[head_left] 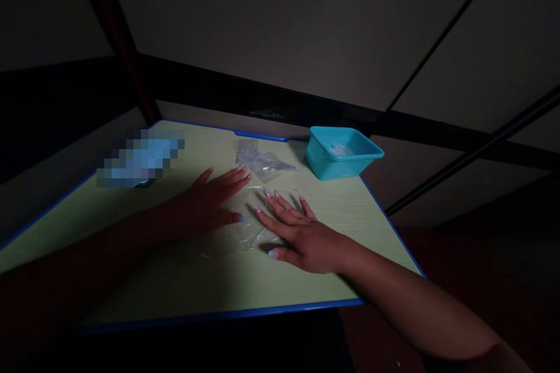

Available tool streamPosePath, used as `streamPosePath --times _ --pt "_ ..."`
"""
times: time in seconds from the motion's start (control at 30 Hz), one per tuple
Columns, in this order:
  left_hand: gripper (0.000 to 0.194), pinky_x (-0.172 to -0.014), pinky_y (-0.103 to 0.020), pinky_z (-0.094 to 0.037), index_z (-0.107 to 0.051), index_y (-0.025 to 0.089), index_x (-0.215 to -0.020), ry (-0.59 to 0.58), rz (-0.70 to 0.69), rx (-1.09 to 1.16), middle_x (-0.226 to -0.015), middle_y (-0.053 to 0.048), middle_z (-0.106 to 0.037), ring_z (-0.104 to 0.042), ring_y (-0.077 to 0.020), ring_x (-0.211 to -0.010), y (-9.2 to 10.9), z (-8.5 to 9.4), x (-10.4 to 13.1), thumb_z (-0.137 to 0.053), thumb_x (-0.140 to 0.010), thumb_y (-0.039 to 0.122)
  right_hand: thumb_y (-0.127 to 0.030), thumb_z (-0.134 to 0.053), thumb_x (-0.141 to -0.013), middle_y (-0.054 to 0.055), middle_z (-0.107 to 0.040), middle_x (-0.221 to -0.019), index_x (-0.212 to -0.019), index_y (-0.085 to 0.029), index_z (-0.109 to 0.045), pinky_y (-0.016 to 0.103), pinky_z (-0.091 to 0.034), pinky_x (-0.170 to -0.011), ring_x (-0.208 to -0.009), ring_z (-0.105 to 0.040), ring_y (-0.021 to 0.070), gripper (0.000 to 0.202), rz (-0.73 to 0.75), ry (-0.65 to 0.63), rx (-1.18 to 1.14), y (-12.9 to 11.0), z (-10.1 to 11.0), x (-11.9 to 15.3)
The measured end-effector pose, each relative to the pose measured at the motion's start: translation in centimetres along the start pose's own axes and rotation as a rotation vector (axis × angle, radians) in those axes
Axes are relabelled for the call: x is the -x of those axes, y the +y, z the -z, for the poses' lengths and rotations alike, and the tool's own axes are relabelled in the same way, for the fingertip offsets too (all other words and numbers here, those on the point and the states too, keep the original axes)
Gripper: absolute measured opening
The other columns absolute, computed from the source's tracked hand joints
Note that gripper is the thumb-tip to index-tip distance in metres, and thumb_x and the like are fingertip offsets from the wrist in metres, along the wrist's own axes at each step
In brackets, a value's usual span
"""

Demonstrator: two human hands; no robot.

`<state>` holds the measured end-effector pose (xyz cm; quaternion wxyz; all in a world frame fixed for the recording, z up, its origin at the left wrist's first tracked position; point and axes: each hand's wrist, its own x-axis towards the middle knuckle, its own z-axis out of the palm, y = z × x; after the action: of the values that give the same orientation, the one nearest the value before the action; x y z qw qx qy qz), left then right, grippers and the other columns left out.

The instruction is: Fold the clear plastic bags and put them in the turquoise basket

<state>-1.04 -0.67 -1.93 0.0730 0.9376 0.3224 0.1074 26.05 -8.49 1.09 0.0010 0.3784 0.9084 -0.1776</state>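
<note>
A clear plastic bag (249, 230) lies flat on the pale table, with faint creases catching the light. My left hand (210, 198) rests over its left side, fingers stretched out and apart. On the right side of the bag, my right hand (301, 236) lies palm down with its fingers spread. Neither hand grips anything. Just beyond my fingertips is a crumpled heap of clear plastic bags (262, 162). The bag's left edge is partly hidden by my left hand and its shadow.
A turquoise plastic basket (326, 163) with something whitish inside stands at the table's back right corner. A pixelated bluish object (142, 160) is at the left. The table (175, 297) has a blue edge, and pale panels (262, 23) rise behind it. Lighting is dim.
</note>
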Motion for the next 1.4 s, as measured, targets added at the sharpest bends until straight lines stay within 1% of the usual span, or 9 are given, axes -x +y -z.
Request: streamPosePath --times 0.1,0.23,0.37,0.47,0.67,0.83,1.03,1.27,1.4 --pt "0.072 -0.109 -0.068 -0.012 -0.014 0.020 -0.152 0.047 0.093 0.010 -0.157 -0.019 -0.019 -0.017 -0.0379 -0.144 -0.1 0.1 -0.2 -0.030 -0.095 0.060 -0.054 -0.041 -0.095 0.011 0.009 -0.159 -0.153 -0.029 -0.006 0.064 0.005 -0.109 -0.146 0.005 0.0305 0.073 -0.032 -0.053 0.009 0.1 -0.3 -0.2" --pt "0.070 -0.111 -0.055 -0.027 -0.037 0.013 -0.141 0.313 0.165 0.107 -0.149 -0.019 -0.037 -0.034 -0.0337 -0.137 0.0 0.7 -0.6 -0.030 -0.093 0.063 -0.052 -0.043 -0.095 0.011 0.010 -0.158 -0.153 -0.029 -0.006 0.064 0.005 -0.109 -0.146 0.005 0.0302 0.073 -0.039 -0.082 0.029 0.1 0.2 -0.1" --pt "0.049 -0.101 -0.043 -0.043 -0.055 0.017 -0.117 0.575 0.248 0.210 -0.124 -0.011 -0.056 -0.053 -0.0267 -0.117 0.3 2.1 -0.8 -0.035 -0.093 0.055 -0.049 -0.048 -0.094 0.010 0.009 -0.158 -0.153 -0.029 -0.006 0.062 0.005 -0.111 -0.146 0.004 0.0311 0.075 -0.048 -0.037 0.040 -0.1 0.9 0.1" --pt "0.038 -0.091 -0.039 -0.047 -0.057 0.021 -0.108 0.657 0.277 0.218 -0.112 -0.008 -0.058 -0.057 -0.0249 -0.105 0.4 2.8 -0.7 -0.037 -0.093 0.050 -0.049 -0.049 -0.093 0.009 0.010 -0.158 -0.153 -0.029 -0.005 0.060 0.004 -0.112 -0.146 0.004 0.0306 0.077 -0.029 -0.039 0.023 -0.1 0.8 0.1" --pt "0.040 -0.072 -0.034 -0.046 -0.057 0.022 -0.107 0.630 0.393 0.260 -0.091 -0.005 -0.060 -0.058 -0.0222 -0.082 0.6 3.0 -0.5 -0.038 -0.090 0.053 -0.050 -0.047 -0.094 0.012 0.008 -0.158 -0.154 -0.027 -0.008 0.062 0.001 -0.111 -0.146 0.005 0.0296 0.075 -0.012 -0.119 -0.048 0.8 0.5 -0.2" --pt "0.041 -0.057 -0.030 -0.040 -0.061 0.021 -0.093 0.378 0.419 0.363 -0.069 -0.001 -0.061 -0.055 -0.0190 -0.061 0.4 2.2 -0.9 -0.040 -0.085 0.055 -0.043 -0.043 -0.097 0.014 -0.019 -0.158 -0.153 -0.023 -0.018 0.060 -0.009 -0.113 -0.146 -0.015 0.0273 0.064 0.028 0.126 -0.120 3.4 0.8 -0.7" --pt "0.035 -0.070 -0.032 -0.044 -0.062 0.020 -0.083 0.318 0.367 0.207 -0.081 -0.004 -0.063 -0.058 -0.0206 -0.074 -0.7 1.9 -1.2 -0.041 -0.083 0.047 -0.029 -0.056 -0.090 0.016 -0.064 -0.113 -0.117 -0.014 -0.061 0.042 -0.044 -0.096 -0.108 -0.058 0.0245 0.032 0.037 0.536 -0.155 6.5 0.5 -1.9" --pt "0.030 -0.089 -0.040 -0.041 -0.062 0.020 -0.081 0.300 0.387 0.032 -0.087 -0.007 -0.063 -0.057 -0.0250 -0.090 -3.3 0.8 -1.2 -0.044 -0.078 0.044 -0.027 -0.067 -0.080 0.011 -0.064 -0.095 -0.099 -0.014 -0.064 0.032 -0.047 -0.073 -0.084 -0.058 0.0202 0.023 -0.318 0.609 -0.122 8.7 0.3 -2.2" --pt "0.030 -0.088 -0.042 -0.040 -0.061 0.020 -0.079 0.261 0.437 -0.036 -0.090 -0.009 -0.063 -0.053 -0.0283 -0.092 -3.8 0.3 -1.0 -0.048 -0.075 0.047 -0.026 -0.069 -0.079 0.007 -0.062 -0.085 -0.087 -0.015 -0.063 0.028 -0.043 -0.069 -0.078 -0.055 0.0177 0.015 -0.369 0.586 -0.107 9.4 0.1 -2.5"
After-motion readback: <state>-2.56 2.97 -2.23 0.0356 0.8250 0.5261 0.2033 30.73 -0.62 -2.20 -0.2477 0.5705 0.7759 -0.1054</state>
